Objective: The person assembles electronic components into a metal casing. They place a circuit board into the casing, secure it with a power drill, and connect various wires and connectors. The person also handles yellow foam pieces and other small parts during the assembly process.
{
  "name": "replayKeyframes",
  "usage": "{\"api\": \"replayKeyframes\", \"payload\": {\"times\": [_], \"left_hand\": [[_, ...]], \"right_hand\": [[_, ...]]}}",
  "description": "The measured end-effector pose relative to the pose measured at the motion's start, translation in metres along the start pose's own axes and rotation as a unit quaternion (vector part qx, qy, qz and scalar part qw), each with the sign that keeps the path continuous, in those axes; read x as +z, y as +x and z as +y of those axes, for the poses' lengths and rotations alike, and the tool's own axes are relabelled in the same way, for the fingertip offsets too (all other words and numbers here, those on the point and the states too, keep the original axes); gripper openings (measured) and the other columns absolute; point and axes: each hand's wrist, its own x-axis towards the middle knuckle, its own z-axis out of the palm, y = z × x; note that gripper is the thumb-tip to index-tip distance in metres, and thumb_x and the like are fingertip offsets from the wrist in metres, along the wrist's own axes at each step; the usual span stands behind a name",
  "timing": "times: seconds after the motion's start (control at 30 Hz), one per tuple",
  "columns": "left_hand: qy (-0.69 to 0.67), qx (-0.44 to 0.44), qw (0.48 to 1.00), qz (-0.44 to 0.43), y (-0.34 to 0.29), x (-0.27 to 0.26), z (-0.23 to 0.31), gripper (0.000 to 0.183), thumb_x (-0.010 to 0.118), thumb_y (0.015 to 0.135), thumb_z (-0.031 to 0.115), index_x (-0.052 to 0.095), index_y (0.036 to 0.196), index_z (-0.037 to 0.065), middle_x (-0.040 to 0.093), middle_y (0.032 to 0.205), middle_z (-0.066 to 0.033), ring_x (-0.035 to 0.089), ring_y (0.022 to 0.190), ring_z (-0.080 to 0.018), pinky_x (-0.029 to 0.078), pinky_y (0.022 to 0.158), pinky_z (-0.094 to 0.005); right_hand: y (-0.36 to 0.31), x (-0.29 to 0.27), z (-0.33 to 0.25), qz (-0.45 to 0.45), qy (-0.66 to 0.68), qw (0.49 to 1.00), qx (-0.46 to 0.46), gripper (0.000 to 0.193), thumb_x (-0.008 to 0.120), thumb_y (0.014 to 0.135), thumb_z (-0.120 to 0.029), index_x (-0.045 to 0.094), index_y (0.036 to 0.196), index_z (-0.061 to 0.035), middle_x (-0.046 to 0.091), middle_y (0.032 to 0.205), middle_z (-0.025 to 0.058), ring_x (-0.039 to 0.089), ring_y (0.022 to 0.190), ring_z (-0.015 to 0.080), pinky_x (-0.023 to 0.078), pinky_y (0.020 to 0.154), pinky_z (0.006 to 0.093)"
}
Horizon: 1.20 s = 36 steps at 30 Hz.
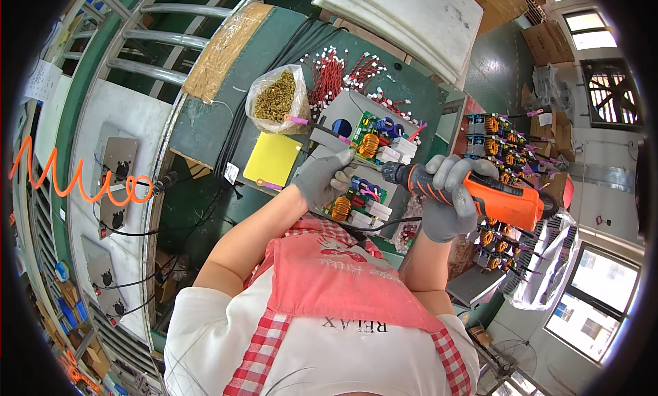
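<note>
And here the right hand (449, 194), gray-gloved, has its fingers wrapped firmly round an orange-and-black power screwdriver (507, 201), the bit pointing across to the left fingertips. The left hand (321, 181), gloved too, has its fingers curled in at the near edge of the upper circuit board (385, 139); whether they pinch anything, I cannot tell. That board lies just beyond the left fingers, crowded with a copper toroidal coil, blue capacitors and white blocks. Tight in on the near side of those fingers sits the lower circuit board (361, 199), and a black cable (403, 220) runs just left of the right wrist. Left of the left fingers, a yellow pad (273, 161); past it, a clear plastic bag (303, 98) stands open, heaped with small brass-coloured parts (275, 100). Farther beyond the left fingers, red wire harnesses (326, 77) with white connectors sprawl over the green bench, and beyond them white panels (404, 22) are stacked. Well to the right of the right fingers, more circuit boards (490, 148) crowd together, black finned parts (563, 235) alongside in clear plastic wrap (540, 283). As for writing: a white tag (231, 171) hangs left of the left fingers, its print too small to read, while dark lettering crosses the white shirt (343, 358) and paler lettering the red apron (343, 286), both below the hands.
</note>
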Motion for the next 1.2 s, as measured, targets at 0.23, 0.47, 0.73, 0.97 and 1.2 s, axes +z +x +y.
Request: {"api": "replayKeyframes", "payload": {"times": [0.23,0.47,0.73,0.97,1.2], "left_hand": [[0.115,0.063,0.986,0.100,0.042,0.019,0.010,0.034,0.054,0.092,0.042,0.057,0.098,0.009,0.052,0.070,0.0016,0.044,0.051,-0.0035,0.034,0.043,-0.0157],[0.653,0.288,0.628,0.311,0.115,-0.009,0.042,0.033,0.068,0.079,0.039,0.069,0.085,0.007,0.067,0.083,-0.0109,0.064,0.074,-0.0245,0.050,0.069,-0.0360],[0.745,0.075,0.537,0.388,0.143,0.011,0.058,0.043,0.071,0.073,0.050,0.071,0.096,0.014,0.069,0.091,-0.0080,0.066,0.086,-0.0245,0.050,0.076,-0.0363],[0.710,0.112,0.580,0.385,0.153,-0.003,0.062,0.041,0.075,0.069,0.046,0.072,0.091,0.012,0.069,0.090,-0.0107,0.066,0.084,-0.0269,0.051,0.073,-0.0372],[0.686,0.060,0.606,0.399,0.154,0.002,0.065,0.041,0.078,0.068,0.042,0.071,0.098,0.014,0.070,0.091,-0.0073,0.066,0.085,-0.0224,0.050,0.075,-0.0360]], "right_hand": [[0.037,-0.025,0.039,0.069,-0.010,0.997,0.029,0.044,0.052,0.073,0.002,0.044,0.115,-0.0038,0.055,0.073,0.0083,0.054,0.067,0.0200,0.046,0.077,0.0441],[0.062,-0.055,0.115,0.172,-0.202,0.964,0.008,0.037,0.056,0.075,0.002,0.045,0.110,0.0011,0.058,0.074,0.0092,0.058,0.069,0.0183,0.050,0.082,0.0425],[0.063,-0.086,0.145,0.189,-0.166,0.968,0.016,0.038,0.059,0.074,0.009,0.049,0.110,0.0031,0.059,0.080,0.0092,0.064,0.074,0.0221,0.054,0.073,0.0340],[0.067,-0.079,0.145,0.203,-0.178,0.962,0.028,0.037,0.060,0.075,0.004,0.047,0.110,0.0028,0.058,0.076,0.0083,0.060,0.069,0.0187,0.052,0.076,0.0379],[0.067,-0.079,0.148,0.170,-0.193,0.965,0.055,0.038,0.060,0.075,0.003,0.046,0.110,0.0024,0.058,0.075,0.0080,0.059,0.068,0.0176,0.052,0.076,0.0378]]}}
